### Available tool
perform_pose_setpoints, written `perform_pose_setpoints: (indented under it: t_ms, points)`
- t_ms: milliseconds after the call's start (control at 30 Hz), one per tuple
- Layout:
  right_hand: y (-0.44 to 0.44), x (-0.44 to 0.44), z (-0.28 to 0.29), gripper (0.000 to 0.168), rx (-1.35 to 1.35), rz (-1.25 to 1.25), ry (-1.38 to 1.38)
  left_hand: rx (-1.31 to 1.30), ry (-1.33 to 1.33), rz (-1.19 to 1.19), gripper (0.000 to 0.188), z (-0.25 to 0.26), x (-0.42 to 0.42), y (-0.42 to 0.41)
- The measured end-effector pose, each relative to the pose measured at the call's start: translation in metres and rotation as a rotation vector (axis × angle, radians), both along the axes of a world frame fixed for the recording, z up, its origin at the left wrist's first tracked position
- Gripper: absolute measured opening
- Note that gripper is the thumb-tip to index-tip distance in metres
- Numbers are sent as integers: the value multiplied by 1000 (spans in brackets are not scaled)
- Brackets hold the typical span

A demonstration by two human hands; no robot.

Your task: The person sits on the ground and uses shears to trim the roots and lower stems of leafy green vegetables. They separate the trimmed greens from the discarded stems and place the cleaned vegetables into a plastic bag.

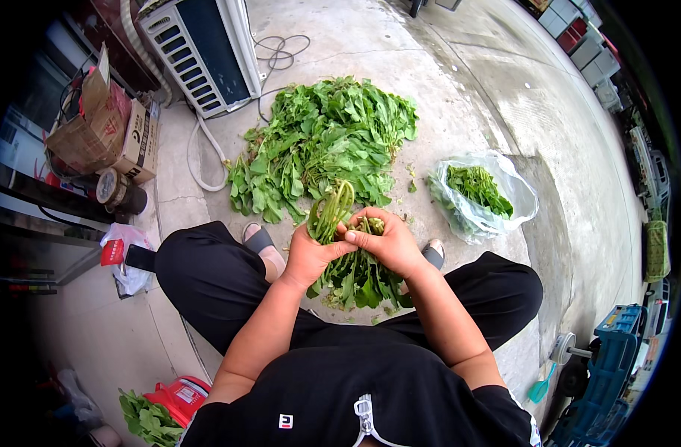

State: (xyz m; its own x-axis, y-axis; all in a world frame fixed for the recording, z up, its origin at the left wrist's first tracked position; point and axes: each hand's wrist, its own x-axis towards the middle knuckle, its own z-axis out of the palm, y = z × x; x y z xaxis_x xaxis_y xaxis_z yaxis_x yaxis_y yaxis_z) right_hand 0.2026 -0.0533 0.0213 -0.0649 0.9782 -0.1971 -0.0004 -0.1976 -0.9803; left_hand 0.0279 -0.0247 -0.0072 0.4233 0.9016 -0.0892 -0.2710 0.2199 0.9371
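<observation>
Between my knees, my left hand (313,251) is closed around a bunch of leafy greens (330,215), their pale stems curving up above the thumb. Touching it, my right hand (386,240) grips the stem ends of greens whose leaves (368,288) hang down below both hands. The two thumbs meet near the middle. A large heap of leafy greens (340,128) lies on the concrete just beyond. To its right stands an open clear plastic bag (522,195) with more greens (477,187) inside.
An air-conditioner outdoor unit (206,56) and a looped hose (198,167) are at the upper left. Cardboard boxes (142,142), a jar (114,187) and a plastic bag (130,268) stand left. A red bag (178,396) with greens lies lower left. A blue vehicle (603,369) is at right.
</observation>
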Motion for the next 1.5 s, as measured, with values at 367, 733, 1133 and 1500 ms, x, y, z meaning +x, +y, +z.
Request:
perform_pose_setpoints:
  t_ms: [367,733,1133,1500]
  points:
    - [-1,64,32,17,53,-250,281,-175,28,354,10,5,-13,13]
    - [-2,64,31,17,19,-295,345,-199,-27,66,18,13,-5,5]
    - [3,44,15,14,-7,-347,289,-200,56,89,17,15,3,-4]
    - [0,98,36,20,189,-588,264,-132,-39,333,9,33,-34,15]
